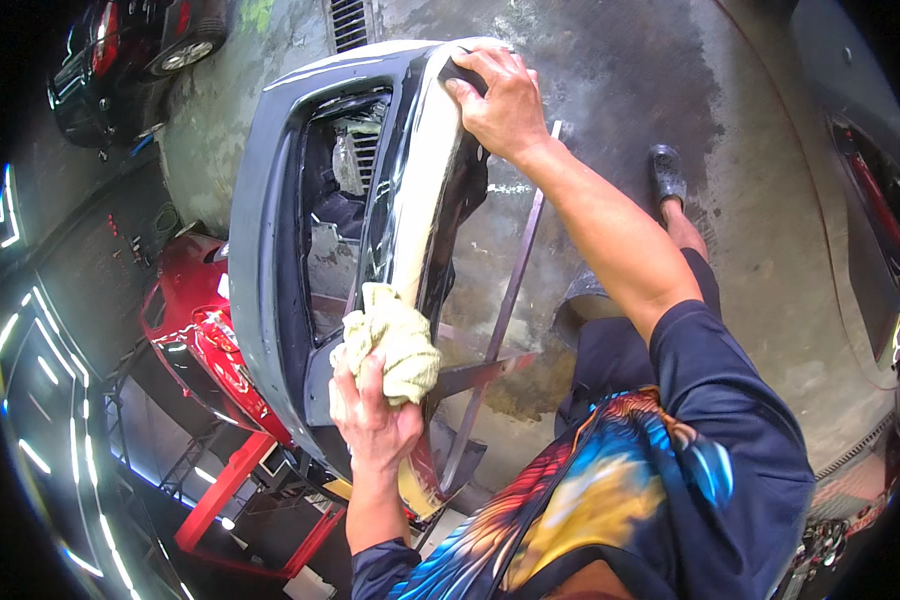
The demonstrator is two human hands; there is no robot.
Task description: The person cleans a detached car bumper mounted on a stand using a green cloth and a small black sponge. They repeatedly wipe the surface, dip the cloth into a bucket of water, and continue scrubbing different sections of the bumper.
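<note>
A car bumper cover [259, 180] in matt dark grey, with a large framed opening, stands tilted before me. Its right-hand edge carries a long pale strip [418, 187] that shines brightly. My left hand [375, 412] grips a crumpled pale yellow cloth [394, 341] against the lower end of that strip. At the strip's upper end, my right hand [504, 97] curls over the edge. Between its thumb and fingers is a dark pad [461, 73], partly covered by the hand.
A metal stand [521, 270] with angled bars is under the cover. Right of it, a round tub [581, 300] sits near my leg. Behind the cover are a red car body part [195, 300] and a red steel frame [225, 487]. A dark car [112, 75] stands upper left, near a floor drain grate [349, 26].
</note>
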